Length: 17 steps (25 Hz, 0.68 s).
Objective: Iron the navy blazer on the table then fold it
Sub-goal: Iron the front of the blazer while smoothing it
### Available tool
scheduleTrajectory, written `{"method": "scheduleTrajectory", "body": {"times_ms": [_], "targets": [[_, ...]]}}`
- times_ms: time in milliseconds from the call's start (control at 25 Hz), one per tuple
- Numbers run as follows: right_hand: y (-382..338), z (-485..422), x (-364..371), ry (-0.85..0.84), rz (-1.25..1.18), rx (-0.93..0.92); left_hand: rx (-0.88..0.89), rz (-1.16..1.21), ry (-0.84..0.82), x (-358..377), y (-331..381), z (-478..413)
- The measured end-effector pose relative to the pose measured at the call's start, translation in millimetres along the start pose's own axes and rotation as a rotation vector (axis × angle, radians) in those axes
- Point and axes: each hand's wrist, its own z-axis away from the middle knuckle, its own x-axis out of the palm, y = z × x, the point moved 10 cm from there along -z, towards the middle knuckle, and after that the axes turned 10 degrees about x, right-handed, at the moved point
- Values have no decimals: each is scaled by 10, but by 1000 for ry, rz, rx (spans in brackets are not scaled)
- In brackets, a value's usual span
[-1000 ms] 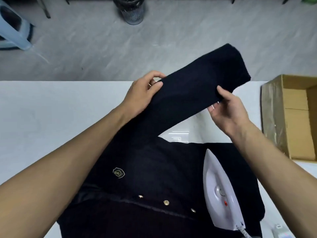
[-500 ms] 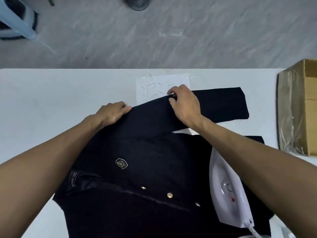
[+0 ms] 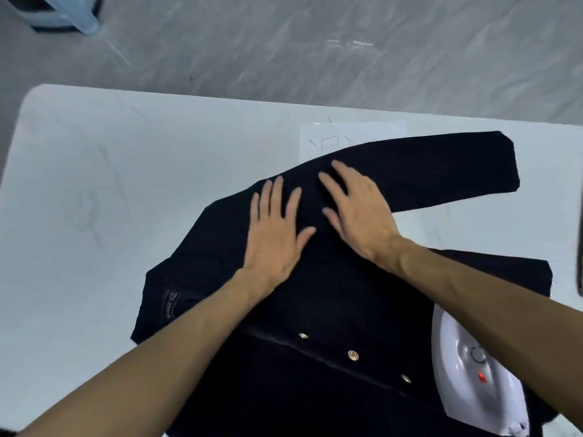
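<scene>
Floor: grey marbled floor [image 3: 315,58] runs beyond the far edge, with a pale blue plastic stool [image 3: 79,14] at the top left
Table: white glossy table [image 3: 126,184] with a rounded far-left corner
Blazer: my navy blazer [image 3: 315,310] lies flat on the near right part of the table, three gold buttons [image 3: 352,355] in a slanting row and a woven label [image 3: 172,302] showing at its left edge
Sleeve: one dark sleeve [image 3: 441,171] stretches out to the right along the tabletop, covering part of a clear plastic sheet with line markings [image 3: 353,137]
Left hand: my left hand [image 3: 274,234] lies palm down on the cloth near the shoulder, fingers straight and spread
Right hand: my right hand [image 3: 359,212] presses flat just beside it, fingers straight, gripping nothing
Iron: white steam iron with a red light [image 3: 467,373] rests on the blazer's right side under my right forearm
Change: a second ago I held the sleeve up in the air; half a second ago my right fingers pinched its far edge on the table; now both palms lie flat on the cloth and the sleeve is down
</scene>
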Motion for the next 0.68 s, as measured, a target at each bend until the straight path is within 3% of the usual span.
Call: {"method": "scheduleTrajectory", "body": {"times_ms": [120,360,480,560,680], "targets": [[367,200,518,-267,201,119,-56,-80,-198,438,-11,27],[679,202,384,-316,95,304,-108,10,-225,364,-107,-29],[732,380,290,-444,-49,306,112,-91,-172,221,316,-58],[916,561,-81,-381,-248,439,287,-146,-222,255,658,-2],[1356,1284,-768,-181,-102,691,257,-121,-355,303,800,19]]}}
